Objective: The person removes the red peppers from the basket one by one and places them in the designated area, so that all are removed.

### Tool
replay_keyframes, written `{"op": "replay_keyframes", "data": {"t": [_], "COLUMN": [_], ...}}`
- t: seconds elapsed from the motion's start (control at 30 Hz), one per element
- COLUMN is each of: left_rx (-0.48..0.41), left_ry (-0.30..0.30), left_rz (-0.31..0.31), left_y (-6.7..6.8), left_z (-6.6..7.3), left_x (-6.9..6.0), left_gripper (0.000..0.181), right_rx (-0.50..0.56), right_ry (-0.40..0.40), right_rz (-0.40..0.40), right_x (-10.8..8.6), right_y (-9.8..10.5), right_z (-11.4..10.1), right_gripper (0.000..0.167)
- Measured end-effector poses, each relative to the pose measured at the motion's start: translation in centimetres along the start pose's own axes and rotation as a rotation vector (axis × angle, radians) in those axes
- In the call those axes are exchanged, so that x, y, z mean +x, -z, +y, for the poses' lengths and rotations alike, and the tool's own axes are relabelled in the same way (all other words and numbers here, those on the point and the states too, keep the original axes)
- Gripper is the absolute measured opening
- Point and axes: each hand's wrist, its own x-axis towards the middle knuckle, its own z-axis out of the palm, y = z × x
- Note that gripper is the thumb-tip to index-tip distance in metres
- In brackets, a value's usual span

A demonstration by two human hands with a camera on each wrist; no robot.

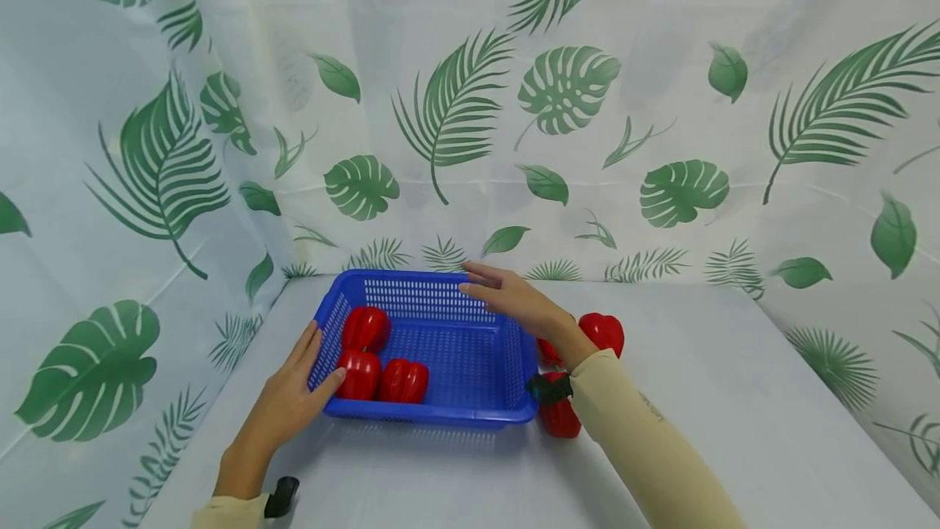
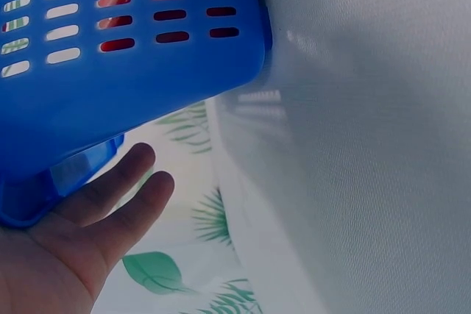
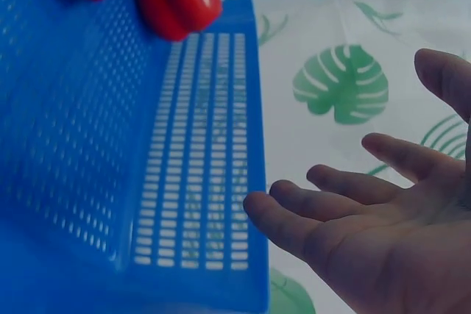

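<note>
A blue plastic basket (image 1: 463, 413) with slotted walls stands on the table. Inside, at its left end, lie three red bell peppers (image 1: 404, 382). My left hand (image 1: 290, 398) is at the basket's left rim, its thumb over the edge near a pepper. In the left wrist view, two straight fingers (image 2: 158, 189) extend beside the basket wall. My right hand (image 1: 517, 300) hangs over the back right part of the basket, fingers extended and holding nothing. Seen from the right wrist, its fingers spread beside the basket rim (image 3: 257, 137).
More red bell peppers (image 1: 604, 333) lie on the table just right of the basket, partly hidden by my right forearm. The white table (image 1: 720, 398) meets a leaf-patterned curtain (image 1: 631, 211) behind the basket and on the left.
</note>
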Motion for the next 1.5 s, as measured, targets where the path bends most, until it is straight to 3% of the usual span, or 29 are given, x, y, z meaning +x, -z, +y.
{"op": "replay_keyframes", "data": {"t": [0.33,0.9,1.3,1.5], "left_rx": [-0.011,-0.014,-0.014,-0.012], "left_ry": [0.023,0.019,0.008,-0.001], "left_rz": [-0.010,0.003,0.010,0.016], "left_y": [0.1,0.1,0.1,0.0], "left_z": [-0.1,-0.1,0.2,0.1], "left_x": [-0.2,-0.1,0.2,0.3], "left_gripper": [0.090,0.089,0.089,0.088], "right_rx": [0.020,-0.046,-0.013,0.008], "right_ry": [-0.007,-0.013,-0.043,-0.092], "right_rz": [-0.065,-0.173,-0.259,-0.344], "right_x": [1.6,3.1,4.0,4.5], "right_y": [-1.9,-4.7,-6.2,-6.6], "right_z": [-0.4,-0.3,-0.1,0.0], "right_gripper": [0.066,0.058,0.059,0.055]}}
